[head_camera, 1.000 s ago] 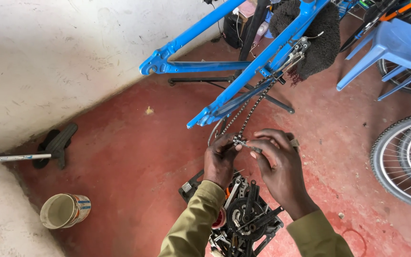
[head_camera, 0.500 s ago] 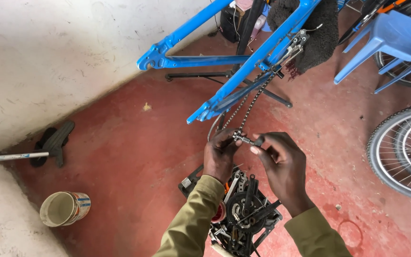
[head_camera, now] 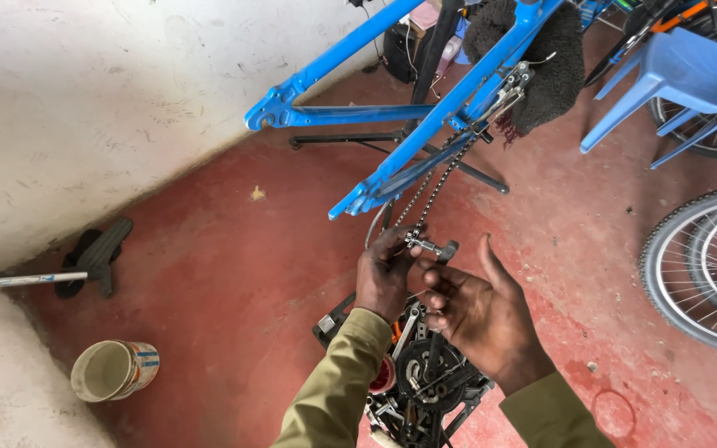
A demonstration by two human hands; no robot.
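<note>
Nearest us, a crate of tools (head_camera: 425, 390) sits on the red floor (head_camera: 234, 274). Above it, our right hand (head_camera: 479, 311) is spread, palm up, fingers half curled, just beside the chain tool (head_camera: 431, 246). Our left hand (head_camera: 385, 278) pinches that tool where the chain (head_camera: 437, 187) hangs. Farther off, the chain runs up to the blue bike frame (head_camera: 425, 137); a wheel (head_camera: 703, 265) stands at right.
</note>
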